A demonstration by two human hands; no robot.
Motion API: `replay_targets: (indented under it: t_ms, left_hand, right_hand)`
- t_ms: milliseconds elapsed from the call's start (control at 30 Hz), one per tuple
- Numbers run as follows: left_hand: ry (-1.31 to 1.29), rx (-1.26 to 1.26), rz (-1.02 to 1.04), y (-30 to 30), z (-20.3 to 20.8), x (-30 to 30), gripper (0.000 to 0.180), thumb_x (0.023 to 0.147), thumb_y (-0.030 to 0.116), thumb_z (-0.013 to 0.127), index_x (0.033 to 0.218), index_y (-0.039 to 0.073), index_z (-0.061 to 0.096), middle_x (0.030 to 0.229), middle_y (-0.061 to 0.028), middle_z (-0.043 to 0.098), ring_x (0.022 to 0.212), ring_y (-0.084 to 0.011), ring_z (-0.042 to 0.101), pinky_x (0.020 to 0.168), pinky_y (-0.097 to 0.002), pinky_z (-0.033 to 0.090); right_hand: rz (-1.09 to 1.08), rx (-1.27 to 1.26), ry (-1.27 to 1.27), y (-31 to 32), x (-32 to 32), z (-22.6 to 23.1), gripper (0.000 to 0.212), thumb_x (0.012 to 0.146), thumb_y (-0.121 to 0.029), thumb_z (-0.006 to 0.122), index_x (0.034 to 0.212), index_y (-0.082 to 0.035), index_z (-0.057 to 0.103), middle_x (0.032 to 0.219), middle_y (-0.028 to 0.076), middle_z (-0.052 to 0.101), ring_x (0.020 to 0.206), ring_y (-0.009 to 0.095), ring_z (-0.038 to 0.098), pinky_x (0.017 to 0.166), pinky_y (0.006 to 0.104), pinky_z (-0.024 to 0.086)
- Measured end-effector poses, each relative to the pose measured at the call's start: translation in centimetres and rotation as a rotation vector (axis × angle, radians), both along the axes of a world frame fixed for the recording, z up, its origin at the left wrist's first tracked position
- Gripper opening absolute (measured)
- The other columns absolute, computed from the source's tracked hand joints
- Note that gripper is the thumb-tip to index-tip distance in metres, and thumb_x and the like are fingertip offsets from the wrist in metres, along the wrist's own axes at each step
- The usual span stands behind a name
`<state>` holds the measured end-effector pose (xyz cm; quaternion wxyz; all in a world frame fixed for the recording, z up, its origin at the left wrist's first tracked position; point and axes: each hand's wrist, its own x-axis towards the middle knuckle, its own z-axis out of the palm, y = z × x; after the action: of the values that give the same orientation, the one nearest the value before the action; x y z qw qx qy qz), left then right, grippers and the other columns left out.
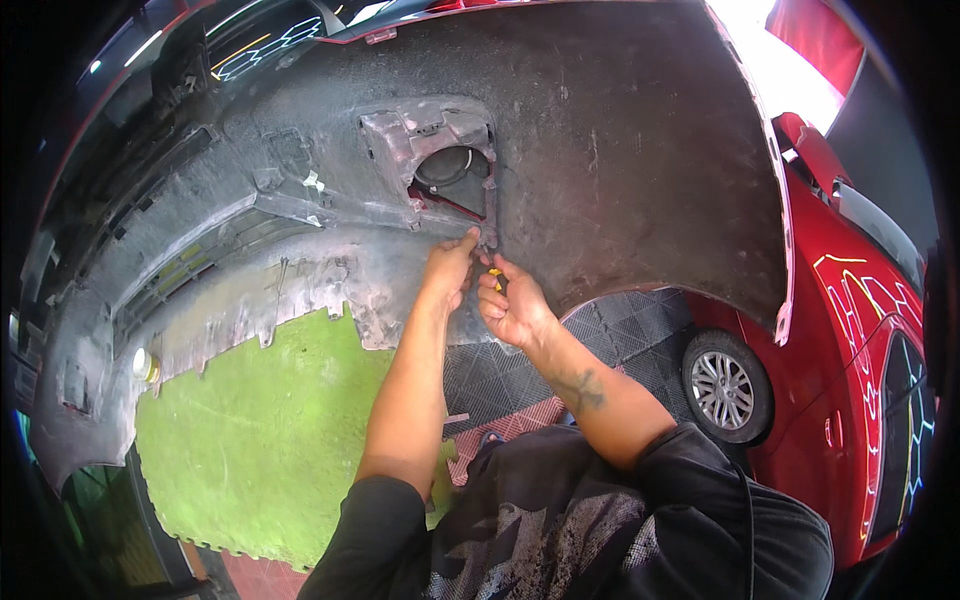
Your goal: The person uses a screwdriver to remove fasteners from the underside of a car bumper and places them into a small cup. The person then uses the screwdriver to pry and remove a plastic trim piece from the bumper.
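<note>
R hand (512, 308) grips yellow-blk tool (497, 279), prob. for control, below lower edge of cutout (455, 185) in bumper (640, 130); L hand (450, 270) adj., prob. bracing, grasp can't tell.

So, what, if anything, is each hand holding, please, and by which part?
The right hand grips a yellow-black tool, apparently by its handle; whether the left hand holds anything cannot be told.
</note>
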<state>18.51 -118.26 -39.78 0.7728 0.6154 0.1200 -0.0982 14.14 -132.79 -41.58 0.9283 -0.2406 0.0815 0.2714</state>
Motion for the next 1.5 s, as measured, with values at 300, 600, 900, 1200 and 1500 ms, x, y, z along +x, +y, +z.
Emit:
replay_targets:
  t_ms: [300, 600, 900, 1200, 1500]
  left_hand:
    - [0.040, 0.000, 0.029, 0.0, 0.5, 0.2, 0.040, 0.106, 0.041, 0.069, 0.089, 0.005, 0.066, 0.057, 0.0053, 0.045, 0.043, -0.0076, 0.034, 0.041, -0.0294, 0.021]
    - [0.017, 0.011, -0.065, 0.4, 1.1, -0.1, 0.040, 0.108, 0.038, 0.067, 0.085, 0.006, 0.067, 0.057, 0.0048, 0.047, 0.042, -0.0074, 0.034, 0.041, -0.0289, 0.020]
    - [0.034, -0.014, 0.027, -0.1, 0.2, 0.3, 0.041, 0.106, 0.040, 0.069, 0.088, 0.004, 0.068, 0.057, 0.0051, 0.047, 0.042, -0.0074, 0.035, 0.039, -0.0300, 0.021]
    - [0.027, 0.007, -0.011, 0.1, 0.6, 0.1, 0.041, 0.105, 0.040, 0.070, 0.086, 0.004, 0.067, 0.057, 0.0031, 0.048, 0.044, -0.0087, 0.036, 0.041, -0.0303, 0.022]
    - [0.032, 0.018, 0.043, -0.3, 0.7, -0.2, 0.040, 0.106, 0.042, 0.069, 0.087, 0.007, 0.068, 0.060, 0.0068, 0.048, 0.045, -0.0054, 0.036, 0.041, -0.0260, 0.022]
  right_hand:
    - [-0.278, -1.454, -0.680, 1.4, 0.9, -0.7, 0.036, 0.111, -0.036, 0.057, 0.122, -0.002, 0.054, 0.100, 0.011, 0.070, 0.072, 0.028, 0.066, 0.068, 0.0411, 0.056]
    - [0.021, 0.115, 0.089, -0.4, 0.8, 0.4, 0.025, 0.116, -0.035, 0.047, 0.115, -0.011, 0.054, 0.081, 0.003, 0.056, 0.045, 0.011, 0.034, 0.041, 0.0281, 0.027]
    - [-0.439, -1.594, -0.894, 1.3, -0.5, 0.0, 0.031, 0.112, -0.033, 0.055, 0.125, -0.005, 0.051, 0.101, 0.020, 0.071, 0.069, 0.033, 0.069, 0.066, 0.0451, 0.056]
    - [-0.108, -0.428, -0.084, 0.3, 0.5, 2.3, 0.024, 0.115, -0.032, 0.050, 0.114, -0.008, 0.049, 0.090, 0.007, 0.057, 0.055, 0.014, 0.042, 0.049, 0.0292, 0.033]
    - [-0.141, -1.709, -0.756, 1.4, -0.7, 2.8, 0.036, 0.111, -0.032, 0.058, 0.128, 0.000, 0.052, 0.100, 0.012, 0.066, 0.075, 0.025, 0.063, 0.071, 0.0382, 0.055]
